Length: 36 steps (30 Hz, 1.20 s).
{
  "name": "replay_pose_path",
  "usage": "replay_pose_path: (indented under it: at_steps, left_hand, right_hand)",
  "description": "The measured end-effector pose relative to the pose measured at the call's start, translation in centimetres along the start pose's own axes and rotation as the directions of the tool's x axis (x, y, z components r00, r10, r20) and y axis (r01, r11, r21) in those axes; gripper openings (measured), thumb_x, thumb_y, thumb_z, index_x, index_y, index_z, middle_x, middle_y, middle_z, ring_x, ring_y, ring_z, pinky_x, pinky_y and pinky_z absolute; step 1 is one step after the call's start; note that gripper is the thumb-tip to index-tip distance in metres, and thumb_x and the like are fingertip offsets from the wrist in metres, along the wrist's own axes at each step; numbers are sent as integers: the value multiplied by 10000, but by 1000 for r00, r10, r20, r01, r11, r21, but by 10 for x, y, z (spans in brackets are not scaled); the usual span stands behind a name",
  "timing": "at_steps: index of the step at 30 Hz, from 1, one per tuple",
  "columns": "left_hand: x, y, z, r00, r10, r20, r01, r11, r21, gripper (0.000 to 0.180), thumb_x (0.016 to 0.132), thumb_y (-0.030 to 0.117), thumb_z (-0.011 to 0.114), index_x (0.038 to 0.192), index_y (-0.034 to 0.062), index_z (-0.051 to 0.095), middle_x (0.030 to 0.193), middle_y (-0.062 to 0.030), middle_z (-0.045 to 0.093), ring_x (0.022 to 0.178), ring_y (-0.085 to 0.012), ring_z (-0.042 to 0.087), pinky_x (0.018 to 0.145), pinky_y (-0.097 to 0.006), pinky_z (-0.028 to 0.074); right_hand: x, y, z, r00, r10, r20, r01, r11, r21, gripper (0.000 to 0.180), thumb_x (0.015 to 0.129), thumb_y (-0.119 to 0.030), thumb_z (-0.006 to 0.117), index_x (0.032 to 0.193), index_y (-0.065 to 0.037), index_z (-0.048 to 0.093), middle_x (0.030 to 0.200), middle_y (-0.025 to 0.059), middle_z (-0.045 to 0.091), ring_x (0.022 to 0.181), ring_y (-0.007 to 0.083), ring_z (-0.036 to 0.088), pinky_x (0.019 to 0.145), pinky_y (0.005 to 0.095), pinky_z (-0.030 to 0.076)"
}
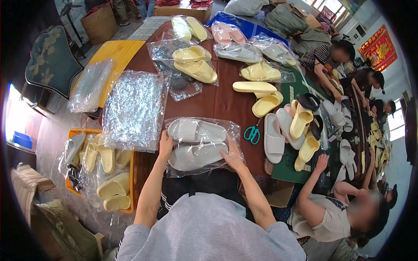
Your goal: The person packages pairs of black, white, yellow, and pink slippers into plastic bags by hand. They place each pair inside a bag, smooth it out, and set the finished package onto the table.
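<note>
A pair of light grey slippers (196, 156) lies side by side in a clear plastic bag (233, 126) at the table's near edge. My left hand (165, 145) grips the bag's left side by the slippers' ends. On the other side, my right hand (232, 153) holds the bag, its thumb lying over the lower slipper. A stack of clear plastic bags (135, 108) rests just left of the pair. Teal-handled scissors (252, 135) lie to the right, beside loose grey slippers (274, 139) and yellow slippers (301, 119).
Bagged yellow slippers (196, 71) and other bagged pairs cover the table's far part. An orange crate (133, 182) with bagged slippers stands at the left. A blue tray (248, 26) sits at the back. Co-workers sit along the right, one person (322, 217) close to my right arm.
</note>
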<state>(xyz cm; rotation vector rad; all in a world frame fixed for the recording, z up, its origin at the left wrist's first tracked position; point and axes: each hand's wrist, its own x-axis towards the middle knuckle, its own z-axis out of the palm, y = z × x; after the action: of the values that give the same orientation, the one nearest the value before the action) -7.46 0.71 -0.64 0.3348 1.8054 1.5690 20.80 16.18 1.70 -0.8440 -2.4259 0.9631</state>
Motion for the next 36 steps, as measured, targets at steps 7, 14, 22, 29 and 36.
replay_pose_path:
  at_steps: [7,14,22,29,36]
  left_hand:
    - [-2,-3,-8,993,20,112,6,974,-228,359,948,27,425,1306,47,409,1051,-101,571,747,-168,601,619,-295,510]
    - [-11,10,-3,962,22,271,24,986,-166,345,979,79,511,1318,83,444,977,3,545,808,-62,533,662,-209,464]
    - [-17,23,-2,949,-26,314,119,952,-282,305,1003,151,515,1272,6,509,1088,-46,589,874,-120,600,710,-253,522]
    - [-5,29,-6,977,205,56,-210,971,111,240,999,189,511,1103,25,653,960,-63,684,858,-129,618,738,-267,481]
    - [-25,96,-48,917,388,-91,-395,915,-85,632,1039,115,389,1554,197,32,1100,-144,638,627,-164,643,595,-281,552]
  right_hand:
    - [18,-4,-13,963,189,193,-232,944,233,1009,784,-300,782,1543,-33,172,1404,236,487,1332,352,439,1102,423,343]
    - [10,-13,-21,974,194,120,-228,797,560,1004,832,-136,725,1565,-80,42,1530,196,310,1416,296,303,1160,381,249]
    - [1,-22,-28,975,220,-28,-170,826,538,466,872,-62,675,1323,-22,565,1298,83,591,1226,178,507,1060,300,361]
    - [-35,-10,-75,937,309,-162,-161,796,584,243,865,-30,678,1101,-49,623,1063,22,637,1030,137,576,934,276,428]
    - [-70,37,-187,516,625,-586,-51,706,707,252,880,-60,657,1127,-54,608,1081,16,570,1043,141,519,929,290,406]
